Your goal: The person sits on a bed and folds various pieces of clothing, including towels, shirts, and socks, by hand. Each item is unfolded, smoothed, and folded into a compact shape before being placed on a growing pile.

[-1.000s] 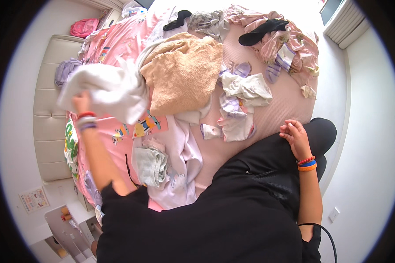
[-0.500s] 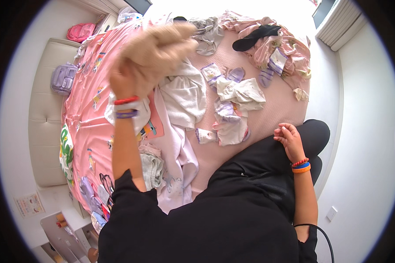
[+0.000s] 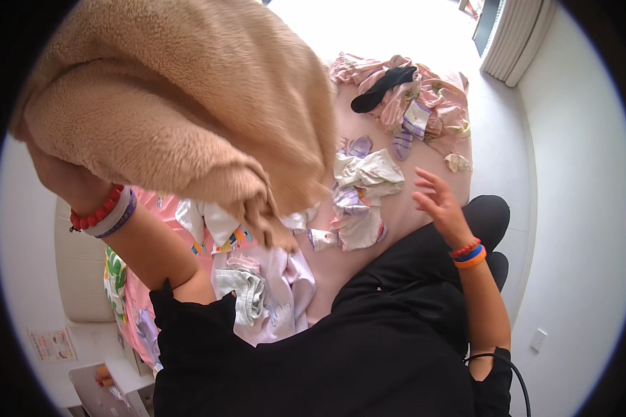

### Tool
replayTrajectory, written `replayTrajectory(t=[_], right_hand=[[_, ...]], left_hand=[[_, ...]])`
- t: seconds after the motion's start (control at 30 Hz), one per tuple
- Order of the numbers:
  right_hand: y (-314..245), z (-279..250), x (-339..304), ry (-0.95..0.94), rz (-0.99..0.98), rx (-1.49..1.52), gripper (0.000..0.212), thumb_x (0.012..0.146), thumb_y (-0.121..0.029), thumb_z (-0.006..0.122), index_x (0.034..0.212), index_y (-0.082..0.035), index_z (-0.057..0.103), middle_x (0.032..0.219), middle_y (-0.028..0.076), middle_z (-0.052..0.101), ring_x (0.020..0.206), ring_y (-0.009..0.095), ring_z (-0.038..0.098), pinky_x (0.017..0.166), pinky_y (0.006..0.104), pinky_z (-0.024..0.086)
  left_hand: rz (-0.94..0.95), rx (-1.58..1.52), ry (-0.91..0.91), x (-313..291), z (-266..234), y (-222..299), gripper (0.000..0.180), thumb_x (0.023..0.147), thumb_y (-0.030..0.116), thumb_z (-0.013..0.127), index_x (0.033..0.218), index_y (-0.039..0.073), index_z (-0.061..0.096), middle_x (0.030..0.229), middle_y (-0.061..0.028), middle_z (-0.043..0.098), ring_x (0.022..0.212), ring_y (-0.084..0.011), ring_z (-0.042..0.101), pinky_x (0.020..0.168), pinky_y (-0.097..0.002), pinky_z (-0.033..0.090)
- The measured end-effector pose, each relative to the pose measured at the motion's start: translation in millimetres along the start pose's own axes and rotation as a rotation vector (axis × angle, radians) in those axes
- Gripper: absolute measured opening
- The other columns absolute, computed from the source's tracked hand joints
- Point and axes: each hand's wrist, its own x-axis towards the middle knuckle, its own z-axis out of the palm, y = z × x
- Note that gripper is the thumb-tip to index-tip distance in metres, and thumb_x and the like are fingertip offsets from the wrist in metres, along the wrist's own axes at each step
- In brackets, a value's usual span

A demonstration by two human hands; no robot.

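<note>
A large tan fleecy cloth (image 3: 188, 90) is raised at the upper left, spread and partly blurred by motion; whether it is a garment or a blanket I cannot tell. My left hand (image 3: 66, 177) grips it at its lower left side, with the fingers hidden in the folds. My right hand (image 3: 442, 208) hovers over my right leg, fingers apart and holding nothing. Left of that hand, a heap of white clothes (image 3: 368, 174) lies on the pink bed (image 3: 313, 285), with a patterned sock (image 3: 322, 239) at its near edge.
Pink floral clothing (image 3: 442, 97) lies at the bed's far right, with a black sock-like item (image 3: 382, 89) and purple-striped socks (image 3: 402, 144) on it. Folded grey-white cloth (image 3: 240, 292) sits near my left side. A white wall (image 3: 584, 174) stands to the right.
My left hand has swung left and toward me, lifting the tan fleece so it spreads out over the left of the bed. My right hand has opened its fingers more.
</note>
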Motion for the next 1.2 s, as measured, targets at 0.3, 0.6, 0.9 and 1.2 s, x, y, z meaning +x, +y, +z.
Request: replayTrajectory(t=[0.3,0.6,0.9,1.2], right_hand=[[-70.0,22.4,-35.9,0.187,-0.142,0.621,0.039,0.088,-0.013,0.062,0.121,0.003,0.050,0.112,0.013,0.060,0.099,0.021,0.062,0.081,0.0315,0.055],[-127.4,-0.8,-37.9,0.077,-0.067,0.765,0.031,0.094,-0.021,0.056,0.119,-0.002,0.053,0.103,0.007,0.063,0.097,0.014,0.062,0.075,0.0276,0.054],[-116.3,33.3,-24.6,0.071,0.012,0.778,0.032,0.097,-0.027,0.049,0.120,-0.004,0.049,0.101,0.006,0.062,0.086,0.012,0.062,0.066,0.0268,0.051],[-107.9,65.4,-25.0,0.183,-0.632,-0.326,0.077,0.069,-0.012,0.079,0.132,-0.003,0.036,0.130,0.021,0.041,0.115,0.033,0.050,0.095,0.0393,0.043]], left_hand=[[-0.909,-0.788,-0.105,-24.6,74.4,-40.1,0.042,0.096,0.031,0.050,0.117,-0.004,0.057,0.107,-0.0098,0.065,0.090,-0.0191,0.064,0.077,-0.0323,0.051],[-0.204,0.122,-0.476,-129.0,125.1,-21.7,0.023,0.092,0.017,0.058,0.111,0.005,0.063,0.103,-0.0077,0.067,0.087,-0.0164,0.063,0.078,-0.0294,0.050],[-0.105,-0.424,-0.645,-181.4,166.5,72.7,0.021,0.085,0.010,0.064,0.105,0.003,0.064,0.081,-0.0080,0.065,0.069,-0.0224,0.063,0.064,-0.0294,0.049],[-0.391,-0.506,-0.600,-140.1,158.2,89.5,0.014,0.087,0.005,0.057,0.099,0.002,0.064,0.074,-0.0021,0.060,0.062,-0.0047,0.053,0.056,-0.0199,0.044]])
